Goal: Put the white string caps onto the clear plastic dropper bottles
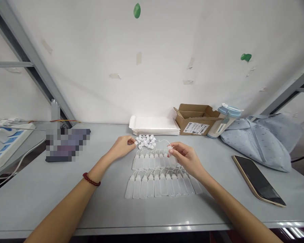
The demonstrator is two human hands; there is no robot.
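Two rows of several small translucent squeeze bottles (162,184) lie side by side on the grey table (40,189) in front of me. A heap of small white caps (145,141) sits just behind them. My left hand (123,146) pinches one white cap at the left edge of that heap; a dark red bracelet circles its wrist. My right hand (186,158) hovers over the right end of the far row, fingers closed on the neck of a small bottle (170,152) with a thin strap looping from it.
A stack of flat white trays (154,126) and an open cardboard box (196,118) stand against the wall. A blue-lidded cup (224,121) leans on a pale blue bag (260,141). A tablet (258,180) lies at right, a power strip (5,143) far left.
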